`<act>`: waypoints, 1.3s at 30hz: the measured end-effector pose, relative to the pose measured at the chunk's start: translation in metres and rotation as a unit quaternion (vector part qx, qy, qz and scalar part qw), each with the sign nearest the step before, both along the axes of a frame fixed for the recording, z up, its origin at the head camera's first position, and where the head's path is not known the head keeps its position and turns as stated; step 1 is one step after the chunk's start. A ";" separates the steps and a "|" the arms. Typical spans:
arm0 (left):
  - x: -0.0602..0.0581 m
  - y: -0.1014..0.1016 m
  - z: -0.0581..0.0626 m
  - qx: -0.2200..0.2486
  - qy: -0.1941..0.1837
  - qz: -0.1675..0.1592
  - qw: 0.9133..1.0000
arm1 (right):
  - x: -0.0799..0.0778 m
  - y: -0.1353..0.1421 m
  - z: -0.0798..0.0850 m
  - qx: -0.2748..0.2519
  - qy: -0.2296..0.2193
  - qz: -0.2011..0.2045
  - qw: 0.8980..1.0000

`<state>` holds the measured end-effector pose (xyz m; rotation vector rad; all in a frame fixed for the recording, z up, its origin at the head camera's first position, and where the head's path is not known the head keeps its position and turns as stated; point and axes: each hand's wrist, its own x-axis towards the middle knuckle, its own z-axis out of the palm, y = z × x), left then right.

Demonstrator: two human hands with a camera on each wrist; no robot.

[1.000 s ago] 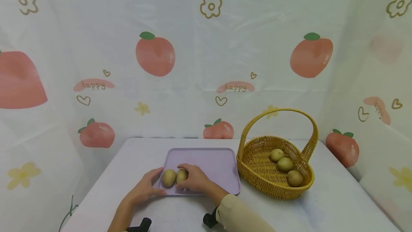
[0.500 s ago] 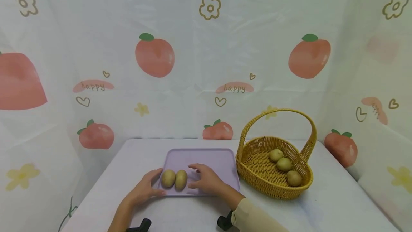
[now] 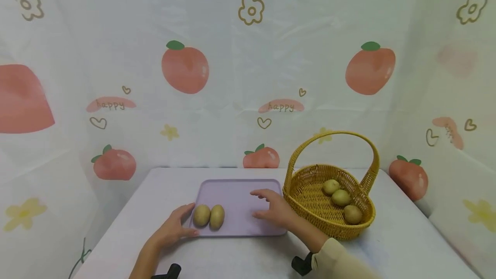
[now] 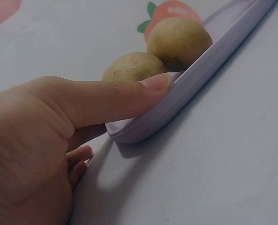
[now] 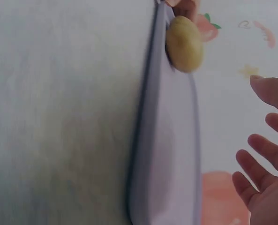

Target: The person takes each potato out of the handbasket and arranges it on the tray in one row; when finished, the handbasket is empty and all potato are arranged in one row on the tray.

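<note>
Two brown potatoes lie side by side at the left end of a shallow lilac tray (image 3: 248,210): a rounder left potato (image 3: 202,215) and a longer right potato (image 3: 217,217). My left hand (image 3: 174,227) holds the tray's near left corner, its thumb (image 4: 143,93) across the front rim beside the potatoes and its fingers at the left edge. Over the right part of the tray, my right hand (image 3: 277,210) has its fingers spread and holds nothing; the right wrist view shows those fingers (image 5: 267,152) apart from the tray.
A yellow wicker basket (image 3: 321,223) with a tall arched handle stands just right of the tray, with 3 potatoes (image 3: 341,198) inside. A white-covered table (image 3: 232,255) carries everything. Behind hangs a curtain (image 3: 217,132) printed with peaches.
My right hand has let go of the right potato, leaving it beside the other one, and has moved right toward the basket with fingers spread. My left hand stays at the tray corner.
</note>
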<state>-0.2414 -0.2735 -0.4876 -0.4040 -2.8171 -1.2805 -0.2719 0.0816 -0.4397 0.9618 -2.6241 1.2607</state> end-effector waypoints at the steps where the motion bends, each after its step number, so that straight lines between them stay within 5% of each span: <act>1: 0.000 0.000 0.000 0.001 0.000 0.001 1.000 | 0.001 0.005 0.003 -0.002 0.005 -0.004 1.000; 7: -0.002 0.000 -0.002 0.005 0.006 0.000 1.000 | 0.001 0.034 0.020 -0.020 0.057 -0.012 0.998; 11: -0.001 -0.001 -0.001 0.003 0.003 0.001 1.000 | 0.004 0.055 0.035 -0.026 0.043 -0.021 0.999; 17: 0.000 -0.001 0.003 -0.006 0.006 0.001 1.000 | 0.000 0.089 0.061 0.020 0.035 -0.028 0.999; 25: -0.001 -0.004 0.002 -0.003 0.002 -0.001 1.000 | -0.026 0.132 0.082 0.089 0.011 -0.009 0.996; 39: 0.001 0.000 -0.001 0.012 0.005 -0.007 1.000 | -0.072 0.170 0.062 0.069 -0.086 -0.079 0.991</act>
